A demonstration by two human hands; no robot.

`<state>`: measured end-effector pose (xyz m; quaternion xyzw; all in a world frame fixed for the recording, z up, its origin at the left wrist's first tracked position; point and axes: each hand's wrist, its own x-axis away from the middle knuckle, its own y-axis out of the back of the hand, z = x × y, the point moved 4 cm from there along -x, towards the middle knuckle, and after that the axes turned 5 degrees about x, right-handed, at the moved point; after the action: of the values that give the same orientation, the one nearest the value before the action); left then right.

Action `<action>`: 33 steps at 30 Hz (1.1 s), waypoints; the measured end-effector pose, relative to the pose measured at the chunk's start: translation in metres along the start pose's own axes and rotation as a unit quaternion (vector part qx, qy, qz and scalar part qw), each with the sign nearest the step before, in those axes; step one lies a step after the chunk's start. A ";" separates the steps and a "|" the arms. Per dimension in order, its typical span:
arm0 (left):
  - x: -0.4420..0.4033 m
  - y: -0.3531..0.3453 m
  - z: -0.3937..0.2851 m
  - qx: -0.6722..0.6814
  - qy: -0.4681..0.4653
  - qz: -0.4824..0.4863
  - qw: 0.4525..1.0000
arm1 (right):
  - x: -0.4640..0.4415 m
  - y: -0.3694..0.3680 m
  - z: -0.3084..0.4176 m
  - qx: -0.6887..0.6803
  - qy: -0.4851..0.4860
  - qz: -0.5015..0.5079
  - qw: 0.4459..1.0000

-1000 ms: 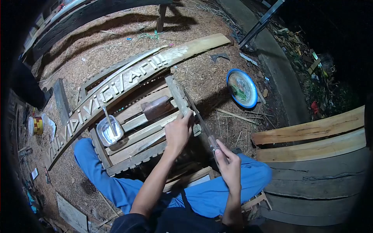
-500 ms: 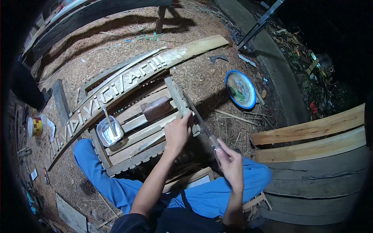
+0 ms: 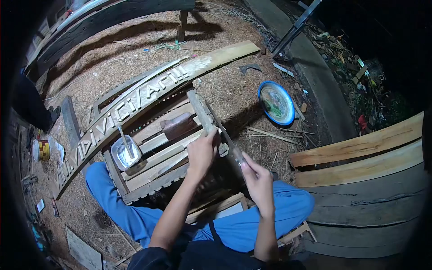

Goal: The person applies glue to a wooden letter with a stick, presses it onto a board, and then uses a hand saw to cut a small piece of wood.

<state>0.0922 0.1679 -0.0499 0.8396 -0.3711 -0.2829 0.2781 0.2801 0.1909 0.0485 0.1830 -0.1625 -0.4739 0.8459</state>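
In the head view, my right hand (image 3: 259, 185) is closed around the handle end of a long, narrow dark blade (image 3: 226, 135), perhaps a knife or saw. The blade slants up and left along the right side of a slatted wooden crate (image 3: 198, 108). My left hand (image 3: 201, 155) is closed at that crate's right edge, close beside the blade. Its fingertips press on something small that they hide. A curved board (image 3: 148, 96) with raised pale letters rests across the crate's far side. On the slats stand a plastic tub (image 3: 122, 157) with a stick and white paste, and a brown block (image 3: 177, 127).
A blue-rimmed basin (image 3: 276, 103) sits on the shavings-covered ground at right. Curved planks (image 3: 360, 146) lie further right. A dark bench (image 3: 117, 18) stands at the back. At left are a yellow-red can (image 3: 41, 150) and another person's leg (image 3: 33, 101).
My right hand has moved up and left with the blade, sliding it along the crate's edge. My left hand has shifted slightly left. The whole view has drifted a little.
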 end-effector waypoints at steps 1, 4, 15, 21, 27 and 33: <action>0.000 0.001 -0.001 0.000 -0.001 -0.002 1.000 | -0.027 -0.018 0.000 -0.010 0.010 -0.001 1.000; 0.000 0.003 0.000 -0.003 0.010 -0.006 1.000 | -0.030 -0.021 -0.006 0.023 0.054 -0.011 0.998; 0.001 -0.001 0.002 -0.001 0.013 0.017 1.000 | -0.035 -0.029 -0.004 0.070 0.089 -0.044 0.993; 0.001 -0.003 0.004 0.006 0.030 0.004 1.000 | -0.017 -0.012 -0.010 0.079 0.028 -0.072 0.994; 0.000 -0.003 0.002 0.005 0.015 0.007 1.000 | -0.015 -0.014 -0.002 0.202 0.166 -0.141 0.955; 0.001 -0.001 0.003 0.017 0.013 -0.014 1.000 | -0.031 -0.026 -0.005 0.148 0.176 -0.086 0.969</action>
<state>0.0908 0.1665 -0.0529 0.8529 -0.3606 -0.2698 0.2640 0.2475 0.2063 0.0289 0.4000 -0.0633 -0.4756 0.7809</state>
